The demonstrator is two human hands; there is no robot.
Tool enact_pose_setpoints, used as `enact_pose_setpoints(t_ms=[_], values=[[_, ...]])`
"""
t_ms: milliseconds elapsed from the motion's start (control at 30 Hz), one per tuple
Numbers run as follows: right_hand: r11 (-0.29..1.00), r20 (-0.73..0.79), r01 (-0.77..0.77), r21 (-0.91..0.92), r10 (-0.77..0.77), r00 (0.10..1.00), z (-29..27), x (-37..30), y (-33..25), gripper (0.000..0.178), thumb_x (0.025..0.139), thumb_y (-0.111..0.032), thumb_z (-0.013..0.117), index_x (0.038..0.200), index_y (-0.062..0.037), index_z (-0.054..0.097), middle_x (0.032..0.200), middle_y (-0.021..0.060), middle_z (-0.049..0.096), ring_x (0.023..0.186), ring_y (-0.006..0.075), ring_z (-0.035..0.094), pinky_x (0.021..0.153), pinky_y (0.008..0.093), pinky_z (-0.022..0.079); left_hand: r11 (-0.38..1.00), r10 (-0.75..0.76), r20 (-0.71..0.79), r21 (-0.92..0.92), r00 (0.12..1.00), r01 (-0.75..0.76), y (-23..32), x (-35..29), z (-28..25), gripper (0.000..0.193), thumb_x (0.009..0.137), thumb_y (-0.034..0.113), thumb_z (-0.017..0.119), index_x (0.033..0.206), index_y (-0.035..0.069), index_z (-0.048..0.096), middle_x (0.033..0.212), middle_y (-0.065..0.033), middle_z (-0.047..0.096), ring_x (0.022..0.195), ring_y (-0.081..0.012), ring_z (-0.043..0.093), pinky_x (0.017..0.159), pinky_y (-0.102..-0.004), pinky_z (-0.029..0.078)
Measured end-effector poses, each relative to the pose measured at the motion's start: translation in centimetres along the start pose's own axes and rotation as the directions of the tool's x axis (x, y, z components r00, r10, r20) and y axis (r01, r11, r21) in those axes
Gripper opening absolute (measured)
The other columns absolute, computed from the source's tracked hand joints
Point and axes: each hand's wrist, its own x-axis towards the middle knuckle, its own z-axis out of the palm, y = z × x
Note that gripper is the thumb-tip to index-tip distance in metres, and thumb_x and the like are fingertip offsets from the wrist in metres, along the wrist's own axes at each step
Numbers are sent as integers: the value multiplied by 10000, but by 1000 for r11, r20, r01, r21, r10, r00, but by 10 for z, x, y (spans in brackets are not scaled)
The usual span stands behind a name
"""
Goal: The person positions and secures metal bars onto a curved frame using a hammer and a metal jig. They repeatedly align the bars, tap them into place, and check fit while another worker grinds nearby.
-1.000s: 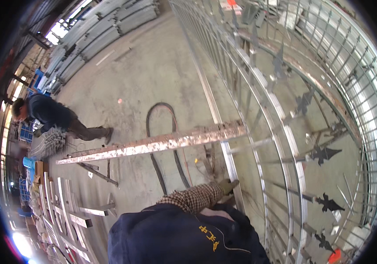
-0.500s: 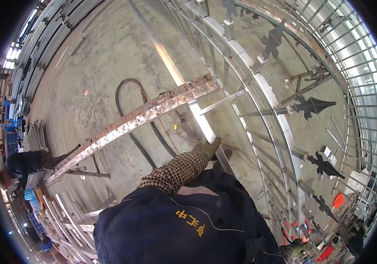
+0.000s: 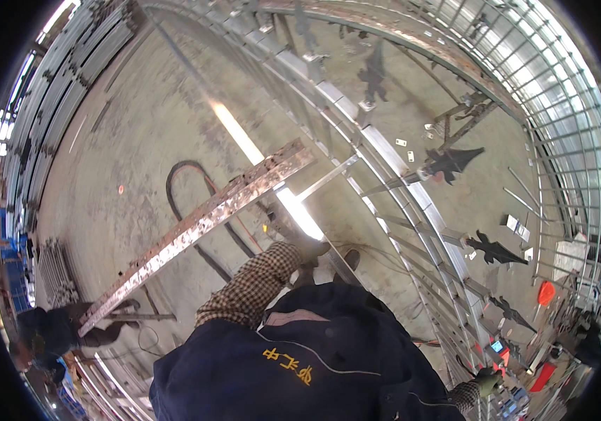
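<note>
a: what could go wrong here?
b: the left hand point(image 3: 309, 247) lies across the long metal bar point(image 3: 299, 212), in a glove. if its hold were slack, i'd judge the bar could slip or swing toward the shoe point(image 3: 352, 259) just beside it.
a: are the fingers closed?
b: they touch the bar, but how far they wrap beneath i cannot tell. the right hand point(image 3: 486, 382), also gloved, is at the lower right near the red machine with a lit screen point(image 3: 497, 347); its fingers are too small to read, so i cannot tell how open they are or whether they hold anything.
a: other hazards?
b: the dark spear-point finials point(image 3: 448, 165) could snag a sleeve if someone leaned over, and the looped black hose point(image 3: 170, 193) on the floor could trip a foot.
a: any writing?
b: yellow characters on the navy jacket point(image 3: 385, 403). the small white tags point(image 3: 401, 142) on the floor are too tiny to read, and i can make out no maker's mark.
</note>
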Motion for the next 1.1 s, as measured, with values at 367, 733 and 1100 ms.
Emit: enact_pose_setpoints(t_ms=[367, 733, 1100], values=[[996, 1, 76, -40, -76, 997, 1, 23, 38, 401, 847, -362, 807, 1025, -26, 680, 979, 88, 700, 863, 228, 609, 822, 387, 474, 376, 555, -827, 346, -91, -860, 216, -127, -154, 795, 872, 257, 807, 1471, -89, 415, 1244, -172, 645, 1150, -254, 643, 1018, -364, 511], [991, 27, 22, -135, -19, 999, -4, 28, 52, 327, 878, -318, 794, 1071, -81, 677, 954, 60, 676, 763, 188, 620, 620, 350, 539, 155, 679, -723, -30, 129, -987, 283, -89, -170, 441, 956, 212, 732, 1284, -55, 607, 883, -56, 640, 726, -110, 602, 621, -251, 500], [965, 94, -105, 242, 84, 992, 4, 27, 52, 219, 909, -224, 773, 1009, -119, 609, 876, 33, 650, 627, 145, 596, 522, 278, 518, 173, 686, -709, -63, 166, -983, 287, -81, -171, 333, 1047, 295, 623, 1172, -12, 665, 551, -16, 535, 421, -94, 479, 389, -248, 368]])
